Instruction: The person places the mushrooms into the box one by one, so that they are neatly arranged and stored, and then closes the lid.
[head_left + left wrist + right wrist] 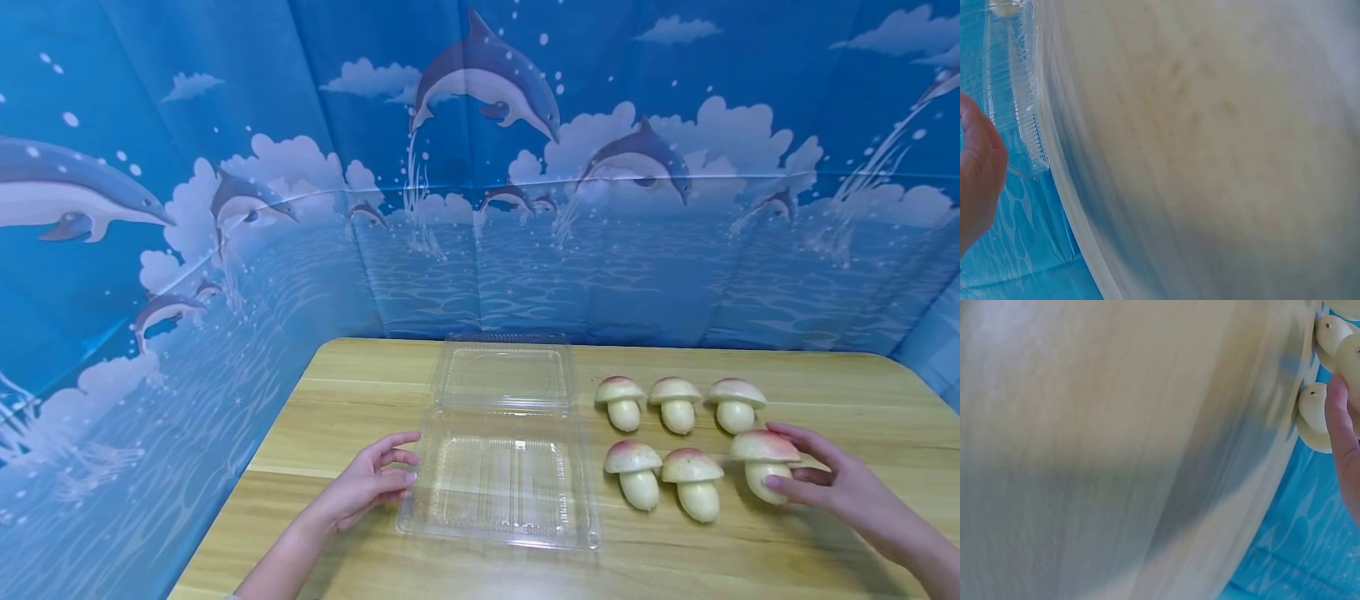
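At the right, my right hand (840,483) holds a toy mushroom (763,450) with a pinkish-red cap and cream stem, thumb on the stem and fingers behind the cap. In the right wrist view, one finger (1340,425) lies against a pale stem. Two more mushrooms (692,483) stand left of the held one, and a row of 3 mushrooms (677,404) is behind. My left hand (367,483) is beside a clear plastic clamshell box (517,533), its loosely bent fingers right at the left rim. The box's lid (502,375) lies folded back, away from me.
Everything sits on a light wooden table (300,433) with rounded far corners. A blue curtain (525,275) printed with dolphins and waves hangs behind the table and along its left side. The clamshell box lies left of the mushrooms, close to them.
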Motion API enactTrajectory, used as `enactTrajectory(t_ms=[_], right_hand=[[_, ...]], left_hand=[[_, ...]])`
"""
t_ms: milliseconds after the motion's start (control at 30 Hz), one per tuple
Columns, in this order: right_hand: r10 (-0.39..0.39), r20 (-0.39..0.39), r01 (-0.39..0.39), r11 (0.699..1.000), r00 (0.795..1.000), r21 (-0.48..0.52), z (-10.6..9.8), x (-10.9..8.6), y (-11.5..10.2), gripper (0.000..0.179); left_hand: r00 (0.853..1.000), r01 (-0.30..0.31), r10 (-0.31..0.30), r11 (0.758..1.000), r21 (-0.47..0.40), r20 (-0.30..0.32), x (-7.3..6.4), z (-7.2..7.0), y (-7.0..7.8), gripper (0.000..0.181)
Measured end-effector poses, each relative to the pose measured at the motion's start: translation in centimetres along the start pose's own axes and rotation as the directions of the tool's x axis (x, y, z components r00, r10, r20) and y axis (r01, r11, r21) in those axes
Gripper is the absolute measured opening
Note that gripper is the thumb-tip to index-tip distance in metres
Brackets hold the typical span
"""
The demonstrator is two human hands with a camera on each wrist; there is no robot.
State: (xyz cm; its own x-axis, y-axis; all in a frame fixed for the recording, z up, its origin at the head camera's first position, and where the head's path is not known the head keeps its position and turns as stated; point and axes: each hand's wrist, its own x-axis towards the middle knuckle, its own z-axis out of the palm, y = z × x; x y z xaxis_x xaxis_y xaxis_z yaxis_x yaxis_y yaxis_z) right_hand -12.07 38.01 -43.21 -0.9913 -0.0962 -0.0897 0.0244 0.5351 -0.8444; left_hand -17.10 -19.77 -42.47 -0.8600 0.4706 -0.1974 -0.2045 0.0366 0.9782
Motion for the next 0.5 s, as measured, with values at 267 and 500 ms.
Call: enactTrajectory(t_ms=[267,500], right_hand=[[0.02,0.009,-0.02,1.0,1.0,-0.013,-0.3,-0.2,-0.6,0.064],[0.025,0.022,-0.025,1.0,0.999,0.0,-0.3,-0.2,-1.4,0.063]], left_hand=[[1.0,-0.002,0.002,1.0,-0.002,-0.001,0.0,0.0,-0.1,0.068],[1.0,0.001,-0.001,1.0,-0.006,0.002,0.0,0.0,-0.1,0.067]])
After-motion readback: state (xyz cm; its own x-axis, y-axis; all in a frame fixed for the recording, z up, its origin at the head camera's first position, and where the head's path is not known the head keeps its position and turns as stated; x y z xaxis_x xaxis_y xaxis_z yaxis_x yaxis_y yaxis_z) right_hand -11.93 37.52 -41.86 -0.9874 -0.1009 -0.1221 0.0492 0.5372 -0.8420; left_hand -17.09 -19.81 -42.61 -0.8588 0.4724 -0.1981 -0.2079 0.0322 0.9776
